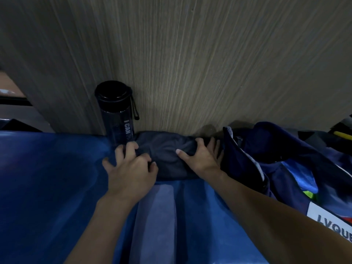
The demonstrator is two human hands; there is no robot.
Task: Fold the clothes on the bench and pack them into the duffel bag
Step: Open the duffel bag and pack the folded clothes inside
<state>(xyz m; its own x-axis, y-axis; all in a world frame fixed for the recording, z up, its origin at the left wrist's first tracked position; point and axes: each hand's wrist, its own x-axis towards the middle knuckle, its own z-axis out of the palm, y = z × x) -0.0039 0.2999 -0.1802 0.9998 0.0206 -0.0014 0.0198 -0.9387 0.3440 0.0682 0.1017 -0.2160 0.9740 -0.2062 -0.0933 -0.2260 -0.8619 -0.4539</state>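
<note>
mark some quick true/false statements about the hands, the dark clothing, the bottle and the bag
1. The left hand and the right hand both hold the dark bundled garment. True.
2. The black plastic water bottle lies on its side. False: it stands upright against the wood-grain wall, just left of the garment.
3. The navy fabric duffel bag sits to the right of the garment, its top open. True.
4. The garment is already inside the bag. False: it lies on the blue padded bench, beside the bag.
5. The bottle has its cap off. False: the black cap is on.
</note>
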